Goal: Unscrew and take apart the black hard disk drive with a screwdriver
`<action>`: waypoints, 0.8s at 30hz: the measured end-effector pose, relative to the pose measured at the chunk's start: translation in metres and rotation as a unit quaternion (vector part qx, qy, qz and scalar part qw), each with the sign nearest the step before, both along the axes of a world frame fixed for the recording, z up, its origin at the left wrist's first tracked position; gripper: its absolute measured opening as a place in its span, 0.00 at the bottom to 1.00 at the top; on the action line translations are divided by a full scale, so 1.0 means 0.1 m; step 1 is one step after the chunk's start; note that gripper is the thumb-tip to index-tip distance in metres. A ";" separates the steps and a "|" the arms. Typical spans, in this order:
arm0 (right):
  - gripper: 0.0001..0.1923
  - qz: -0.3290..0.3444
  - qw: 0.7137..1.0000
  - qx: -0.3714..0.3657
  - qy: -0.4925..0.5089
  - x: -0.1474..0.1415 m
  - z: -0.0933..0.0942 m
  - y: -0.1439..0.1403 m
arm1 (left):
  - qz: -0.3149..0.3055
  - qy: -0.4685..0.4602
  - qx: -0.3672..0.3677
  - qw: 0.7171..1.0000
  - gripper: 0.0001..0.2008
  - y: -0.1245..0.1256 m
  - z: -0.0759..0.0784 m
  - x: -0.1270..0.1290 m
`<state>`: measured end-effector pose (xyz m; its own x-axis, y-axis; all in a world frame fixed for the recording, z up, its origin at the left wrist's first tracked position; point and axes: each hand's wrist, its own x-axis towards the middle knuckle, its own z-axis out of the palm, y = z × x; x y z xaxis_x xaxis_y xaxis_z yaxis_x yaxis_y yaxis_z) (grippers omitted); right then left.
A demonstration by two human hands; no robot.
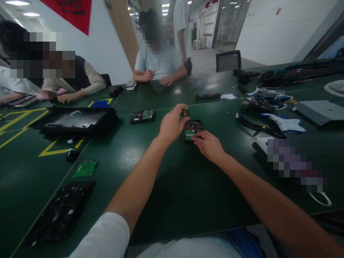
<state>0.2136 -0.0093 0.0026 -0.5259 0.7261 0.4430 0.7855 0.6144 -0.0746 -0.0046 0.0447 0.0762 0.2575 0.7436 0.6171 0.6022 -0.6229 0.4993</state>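
In the middle of the green table lies a hard drive (195,125), its dark casing facing up and a small green circuit board (189,134) at its near end. My left hand (171,123) is closed around a short yellow-and-black screwdriver (185,112), held upright above the drive's left side. The screwdriver's tip is hidden behind my fingers. With fingers pressed on the near right corner, my right hand (211,146) grips the hard drive. Another hard drive (143,116) with a green board lies to the left.
Left stand stacked black trays (77,122), a loose green circuit board (85,168) and a black panel (61,211). Right are cables (260,125), a grey metal box (321,111) and gloves (286,123). A screwdriver-like tool (208,96) lies beyond. Co-workers sit across.
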 end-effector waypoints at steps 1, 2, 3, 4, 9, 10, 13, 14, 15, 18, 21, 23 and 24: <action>0.15 -0.001 1.000 0.000 0.000 0.00 -0.01 0.00 | -0.001 0.002 0.001 1.000 0.21 0.00 0.00 0.00; 0.15 -0.003 1.000 0.000 0.000 0.00 -0.01 0.00 | -0.003 0.003 0.003 1.000 0.21 -0.01 0.01 0.01; 0.15 -0.004 1.000 0.000 0.000 0.00 -0.01 0.00 | -0.005 0.003 0.006 1.000 0.21 -0.01 0.01 0.01; 0.16 -0.004 1.000 0.000 0.000 0.00 -0.02 0.01 | -0.006 0.003 0.009 1.000 0.21 -0.02 0.02 0.02; 0.15 -0.005 1.000 0.002 0.003 -0.01 -0.03 0.05 | -0.002 -0.003 0.019 1.000 0.21 -0.04 0.03 0.01; 0.15 -0.006 1.000 0.003 0.004 -0.01 -0.03 0.06 | -0.002 -0.003 0.019 1.000 0.21 -0.04 0.03 0.01; 0.15 -0.004 1.000 0.008 0.005 -0.01 -0.04 0.07 | -0.009 -0.004 0.021 1.000 0.21 -0.02 0.01 -0.01; 0.15 -0.004 1.000 0.010 0.005 -0.01 -0.05 0.07 | -0.013 -0.005 0.023 1.000 0.21 0.00 0.01 -0.01; 0.15 -0.003 1.000 0.010 0.003 -0.01 -0.05 0.07 | -0.017 -0.007 0.024 1.000 0.21 0.01 0.00 -0.02; 0.15 -0.002 1.000 0.006 0.002 -0.01 -0.04 0.06 | -0.013 -0.010 0.023 1.000 0.21 0.04 -0.02 -0.03; 0.14 -0.004 1.000 0.000 0.010 0.00 -0.03 0.04 | -0.002 -0.012 0.018 1.000 0.20 0.05 -0.02 -0.04; 0.14 -0.009 1.000 -0.002 0.018 0.00 -0.02 0.03 | -0.001 -0.015 0.014 1.000 0.20 0.05 -0.02 -0.04; 0.14 -0.011 1.000 -0.002 0.021 0.01 -0.02 0.02 | -0.002 -0.016 0.013 1.000 0.20 0.04 -0.02 -0.04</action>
